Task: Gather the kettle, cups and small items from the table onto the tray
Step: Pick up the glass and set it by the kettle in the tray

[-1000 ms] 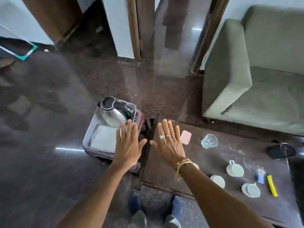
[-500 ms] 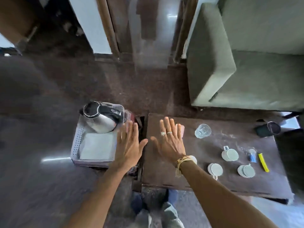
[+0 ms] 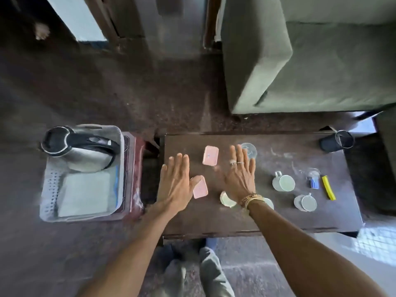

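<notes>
A steel kettle (image 3: pixel 82 150) with a black handle lies in the grey perforated tray (image 3: pixel 50 189) left of the dark table (image 3: pixel 214 219). My left hand (image 3: pixel 175 183) hovers flat and open over the table's left part, beside a pink packet (image 3: pixel 200 189). A second pink packet (image 3: pixel 210 155) lies farther back. My right hand (image 3: pixel 239 175) is spread open over the table's middle, partly covering a clear glass (image 3: pixel 249 150) and a white cup (image 3: pixel 227 199). Two more white cups (image 3: pixel 283 182) (image 3: pixel 306 203), a small blue item (image 3: pixel 314 182) and a yellow stick (image 3: pixel 328 188) lie to the right.
The tray sits on a reddish stool (image 3: pixel 135 174) and holds a folded white cloth (image 3: pixel 84 192). A green sofa (image 3: pixel 310 56) stands behind the table. A dark tumbler (image 3: pixel 337 141) lies at the table's far right corner. My feet (image 3: pixel 192 266) are by the table's near edge.
The view has tilted down and shifted right. Both hands moved right from the tray's edge over the table. The two pink packets are now uncovered.
</notes>
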A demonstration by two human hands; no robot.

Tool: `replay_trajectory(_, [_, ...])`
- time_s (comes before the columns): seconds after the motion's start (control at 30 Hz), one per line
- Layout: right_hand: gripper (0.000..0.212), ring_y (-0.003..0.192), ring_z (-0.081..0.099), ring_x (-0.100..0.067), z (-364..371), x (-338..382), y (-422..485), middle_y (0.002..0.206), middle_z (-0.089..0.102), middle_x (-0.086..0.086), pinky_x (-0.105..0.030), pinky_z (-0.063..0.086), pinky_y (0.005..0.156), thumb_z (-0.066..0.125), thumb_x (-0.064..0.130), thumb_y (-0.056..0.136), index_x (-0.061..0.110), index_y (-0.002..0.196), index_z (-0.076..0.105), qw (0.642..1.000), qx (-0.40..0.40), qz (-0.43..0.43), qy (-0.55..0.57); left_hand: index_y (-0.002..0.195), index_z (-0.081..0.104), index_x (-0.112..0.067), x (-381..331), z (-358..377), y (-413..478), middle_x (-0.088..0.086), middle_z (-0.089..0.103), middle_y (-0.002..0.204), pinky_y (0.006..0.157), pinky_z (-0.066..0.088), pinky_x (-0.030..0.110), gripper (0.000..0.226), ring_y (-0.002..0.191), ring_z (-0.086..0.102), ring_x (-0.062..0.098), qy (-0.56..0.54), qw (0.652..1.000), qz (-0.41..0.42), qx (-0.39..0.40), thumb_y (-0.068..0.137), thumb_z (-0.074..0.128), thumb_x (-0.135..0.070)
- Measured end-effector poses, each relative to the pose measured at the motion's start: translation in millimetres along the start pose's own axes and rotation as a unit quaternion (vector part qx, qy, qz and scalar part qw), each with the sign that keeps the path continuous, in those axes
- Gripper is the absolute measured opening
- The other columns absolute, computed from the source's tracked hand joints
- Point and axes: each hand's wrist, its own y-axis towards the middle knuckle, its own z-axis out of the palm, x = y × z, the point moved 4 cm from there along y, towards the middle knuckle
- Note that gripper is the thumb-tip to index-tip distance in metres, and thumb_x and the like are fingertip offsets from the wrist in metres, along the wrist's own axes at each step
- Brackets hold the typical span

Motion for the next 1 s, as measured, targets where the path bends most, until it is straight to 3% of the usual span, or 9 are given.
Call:
replay_trajectory(0.3, [0.091,0.153,0.007,-0.030,11,-76,64,0.167,0.007,-0.010,-0.053,0.006,0.123,0.052,0.057,0.092,0.011,0.159,0.010,0.991,-0.011,0.130,0.032,0.158,0.010,-0.007,-38,20,57,0.015,0.013,0.166,0.121,0.019,0.049,0.078,0.151,0.016,0.034,0.031,0.999,0.028,0.015,0.101,0.028,-0.058])
replay_trajectory(0.73, [0.110,0.150,0.010,-0.042,72,-121,125,0.166,0.003,-0.015,-0.052,0.012,0.123,0.071,0.057,0.078,0.014,0.159,0.009,0.986,0.058,0.156,0.006,0.156,0.015,-0.008,-64,81,105,0.013,0.021,0.163,0.117,0.025,0.049,0.075,0.146,0.024,0.036,0.034,0.997,0.053,0.049,0.101,0.035,-0.055])
replay_trajectory(1.0, [0.113,0.147,0.016,-0.041,93,-141,140,0.165,0.003,-0.014,-0.050,0.030,0.118,0.081,0.046,0.074,0.016,0.157,0.011,0.987,0.077,0.143,0.017,0.152,0.021,-0.008,-93,100,147,0.010,0.027,0.158,0.113,0.032,0.049,0.068,0.146,0.024,0.034,0.008,0.997,0.076,0.032,0.101,0.042,-0.047])
